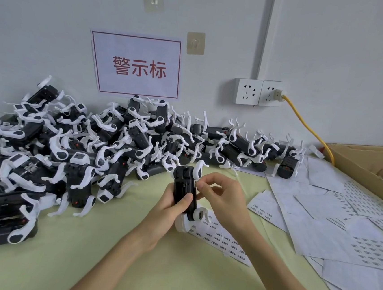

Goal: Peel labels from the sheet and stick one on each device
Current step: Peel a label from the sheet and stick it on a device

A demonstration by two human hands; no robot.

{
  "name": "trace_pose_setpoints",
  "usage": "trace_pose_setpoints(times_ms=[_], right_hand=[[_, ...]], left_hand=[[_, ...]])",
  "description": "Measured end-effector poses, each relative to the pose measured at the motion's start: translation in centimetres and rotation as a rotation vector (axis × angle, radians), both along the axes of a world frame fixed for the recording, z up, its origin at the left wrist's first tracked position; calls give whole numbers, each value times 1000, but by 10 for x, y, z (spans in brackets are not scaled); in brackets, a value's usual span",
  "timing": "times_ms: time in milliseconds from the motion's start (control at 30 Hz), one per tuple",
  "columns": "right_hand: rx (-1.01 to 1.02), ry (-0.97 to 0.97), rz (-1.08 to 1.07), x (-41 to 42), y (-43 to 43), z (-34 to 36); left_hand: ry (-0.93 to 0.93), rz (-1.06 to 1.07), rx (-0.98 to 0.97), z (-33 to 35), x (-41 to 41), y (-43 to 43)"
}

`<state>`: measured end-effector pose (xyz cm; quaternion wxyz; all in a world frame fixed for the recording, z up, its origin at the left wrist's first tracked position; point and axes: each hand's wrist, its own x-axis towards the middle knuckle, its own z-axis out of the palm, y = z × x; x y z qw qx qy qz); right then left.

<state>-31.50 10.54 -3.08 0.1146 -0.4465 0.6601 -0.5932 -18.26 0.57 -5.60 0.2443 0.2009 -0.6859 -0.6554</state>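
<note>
My left hand [168, 209] grips a black-and-white device [185, 186] upright over the table, thumb across its black body. My right hand [222, 194] pinches a small white label [195, 183] at the device's right side, near its top. A label sheet [223, 239] with rows of small printed labels lies flat on the table under and just right of my hands. A large heap of similar black devices with white legs [106, 141] fills the left and back of the table.
Used and partly used label sheets [333, 219] lie scattered at the right. A cardboard box [369, 162] holding a few devices stands at the far right. A yellow cable [309, 128] runs from a wall socket [260, 92] down behind the box. A red-lettered sign [138, 66] hangs on the wall.
</note>
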Motion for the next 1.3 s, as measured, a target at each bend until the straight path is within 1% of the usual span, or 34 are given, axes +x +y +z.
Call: trace_pose_setpoints(times_ms=[633,1300], right_hand=[[-26,-43,-31,5,0,-1],[-21,-64,-25,7,1,0]], left_hand=[[55,-7,-52,-4,-1,-1],[71,-21,-74,-7,-2,-4]])
